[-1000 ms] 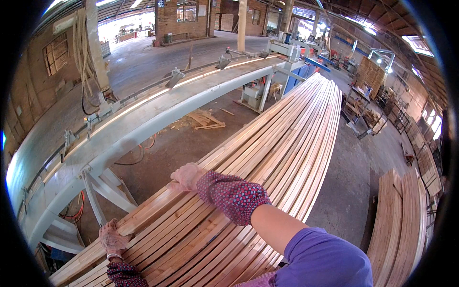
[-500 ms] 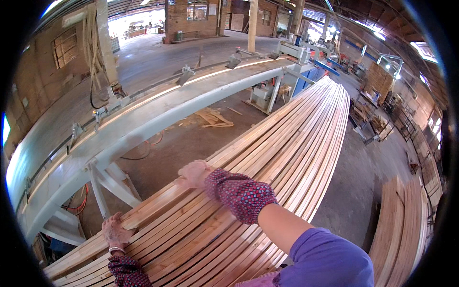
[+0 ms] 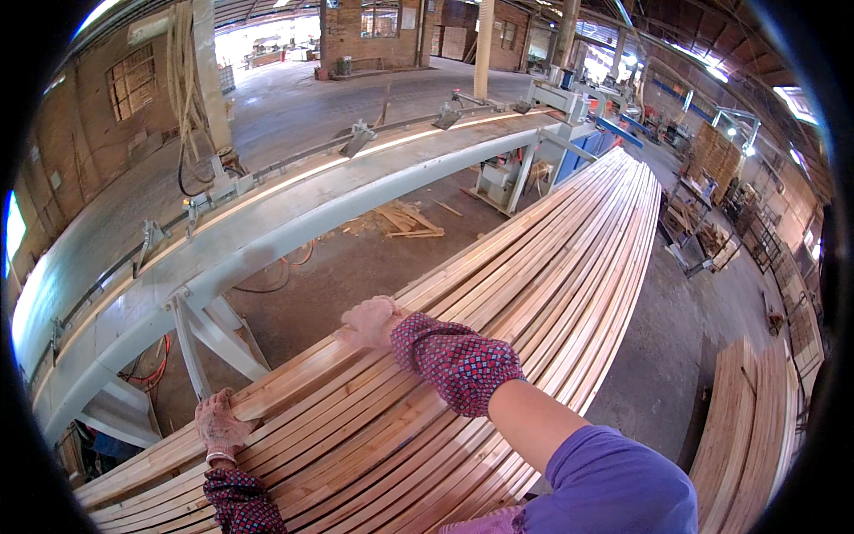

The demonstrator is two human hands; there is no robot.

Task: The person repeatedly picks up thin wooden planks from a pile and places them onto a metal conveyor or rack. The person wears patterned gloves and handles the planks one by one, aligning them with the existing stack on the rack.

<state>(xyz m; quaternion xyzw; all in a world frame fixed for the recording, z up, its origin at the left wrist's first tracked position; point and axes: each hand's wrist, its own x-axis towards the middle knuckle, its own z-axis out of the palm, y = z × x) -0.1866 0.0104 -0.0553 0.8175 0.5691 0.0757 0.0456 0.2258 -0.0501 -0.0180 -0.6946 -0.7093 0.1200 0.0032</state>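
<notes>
Wooden strips [image 3: 569, 267], too many to count, lie in one stack beneath our fingers, our left hand [image 3: 224, 423] and right hand [image 3: 372, 322] both grasping the outermost strip [image 3: 294, 383]. We would do well to keep both grips even and fingertips clear of gaps; beyond our fingers runs one long machine bed [image 3: 267, 236].

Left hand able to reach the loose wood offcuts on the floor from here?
Probably not: the wood offcuts lie on the floor, visible between the stacked wooden strips and the grey machine bed, well ahead of the left hand at the strips' edge.
</notes>
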